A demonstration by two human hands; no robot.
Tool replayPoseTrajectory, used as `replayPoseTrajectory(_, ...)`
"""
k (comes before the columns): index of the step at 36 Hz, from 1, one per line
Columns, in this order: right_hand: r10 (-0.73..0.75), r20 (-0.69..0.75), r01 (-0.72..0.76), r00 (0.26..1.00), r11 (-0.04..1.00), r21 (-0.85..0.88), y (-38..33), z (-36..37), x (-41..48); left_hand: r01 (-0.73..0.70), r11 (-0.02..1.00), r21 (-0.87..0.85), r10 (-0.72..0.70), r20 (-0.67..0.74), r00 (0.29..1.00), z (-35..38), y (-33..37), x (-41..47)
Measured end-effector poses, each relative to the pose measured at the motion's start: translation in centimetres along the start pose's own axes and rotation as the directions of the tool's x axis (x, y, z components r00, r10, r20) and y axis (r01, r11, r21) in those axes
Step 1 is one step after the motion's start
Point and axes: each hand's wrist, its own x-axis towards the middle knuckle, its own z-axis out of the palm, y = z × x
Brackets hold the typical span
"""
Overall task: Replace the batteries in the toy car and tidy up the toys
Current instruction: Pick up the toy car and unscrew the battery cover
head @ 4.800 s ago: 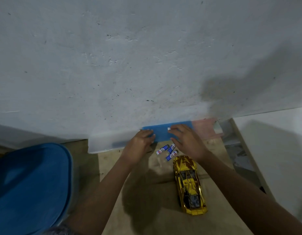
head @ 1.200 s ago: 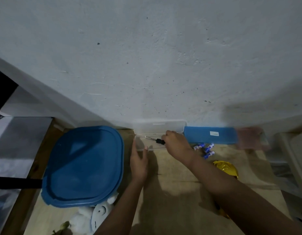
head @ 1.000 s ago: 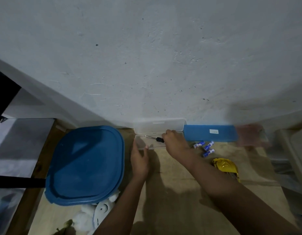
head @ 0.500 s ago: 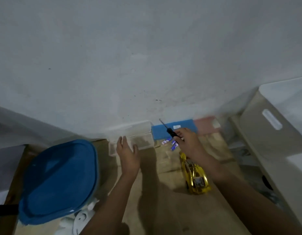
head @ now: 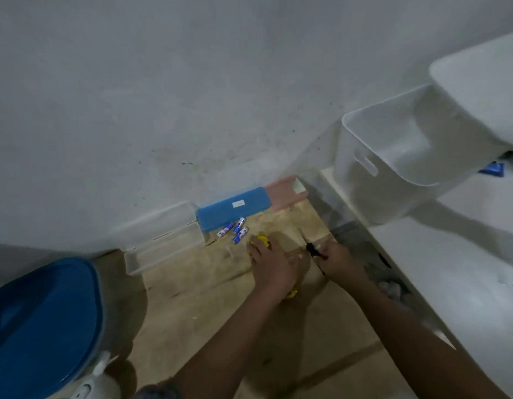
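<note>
The gold toy car (head: 261, 237) lies on the wooden floor, mostly covered by my left hand (head: 271, 264), which grips it from above. My right hand (head: 340, 262) holds a small black-handled screwdriver (head: 311, 249) just right of the car, its tip pointing up and away. Three blue-and-white batteries (head: 235, 230) lie loose on the floor just beyond the car, in front of a blue box (head: 232, 208) against the wall.
An open clear plastic case (head: 163, 243) sits left of the blue box, a pink box (head: 286, 192) to its right. A blue-lidded tub (head: 39, 318) stands at lower left with a white plush toy (head: 91, 387) beside it. A white bin (head: 393, 165) rests on a white shelf at right.
My right hand took the screwdriver out of the clear case and carried it right to the car. My left hand left the case and now grips the car.
</note>
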Motion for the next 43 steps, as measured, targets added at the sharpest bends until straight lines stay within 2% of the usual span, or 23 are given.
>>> replayPoseTrajectory(6, -0.015, -0.012, 0.016, 1.000, 0.999, 0.032, 0.4, 0.3, -0.2, 0.102, 0.984, 0.144, -0.111, 0.053, 0.992, 0.3, 1.3, 1.0)
replayPoseTrajectory(9, -0.037, -0.031, 0.038, 0.999, 0.998, 0.043, 0.7, 0.4, -0.2, 0.141, 0.979, 0.149, -0.155, 0.083, 0.984, 0.0, 1.5, 1.2)
replayPoseTrajectory(13, -0.007, -0.035, 0.008, 0.999, 0.999, 0.041, 1.0, 0.5, -0.2, 0.138, 0.988, 0.064, -0.146, 0.149, 0.978, -0.6, 0.7, 0.7)
replayPoseTrajectory(19, -0.025, -0.031, 0.025, 0.999, 1.000, 0.006, 1.2, 0.8, -0.5, 0.065, 0.996, -0.066, -0.056, 0.131, 0.990, -1.0, -1.8, -0.3)
replayPoseTrajectory(24, -0.072, -0.022, 0.068, 0.997, 0.989, -0.133, 0.2, 0.6, -0.9, 0.039, 0.959, -0.280, -0.018, 0.077, 0.997, -1.2, -4.8, -0.9)
replayPoseTrajectory(28, -0.066, -0.090, 0.049, 0.994, 0.982, -0.182, -0.3, 0.7, -1.0, 0.003, 0.885, -0.466, -0.022, -0.035, 0.999, -1.9, -7.2, -1.8)
replayPoseTrajectory(32, -0.144, -0.199, 0.077, 0.969, 0.947, -0.311, -1.4, 1.1, -0.9, -0.032, 0.772, -0.635, -0.068, -0.133, 0.989, -3.1, -9.7, -2.6)
replayPoseTrajectory(34, -0.209, -0.192, 0.150, 0.959, 0.948, -0.281, -2.8, 1.5, -0.9, -0.067, 0.685, -0.726, -0.051, -0.140, 0.989, -3.7, -11.1, -3.0)
replayPoseTrajectory(35, -0.239, -0.152, 0.203, 0.959, 0.954, -0.220, -3.9, 1.7, -0.8, -0.067, 0.604, -0.794, -0.041, -0.116, 0.992, -4.2, -11.6, -3.4)
replayPoseTrajectory(37, -0.291, -0.024, 0.289, 0.956, 0.955, -0.065, -6.5, 2.0, -1.1, -0.028, 0.368, -0.929, -0.005, -0.033, 0.999, -5.2, -12.3, -4.3)
replayPoseTrajectory(39, -0.337, 0.121, 0.328, 0.933, 0.940, 0.092, -9.4, 2.2, -2.0, -0.005, 0.185, -0.983, 0.067, 0.007, 0.998, -6.0, -13.0, -5.0)
replayPoseTrajectory(43, -0.404, 0.323, 0.305, 0.856, 0.899, 0.315, -13.7, 2.6, -3.7, -0.013, 0.057, -0.998, 0.165, -0.004, 0.986, -7.0, -13.9, -6.2)
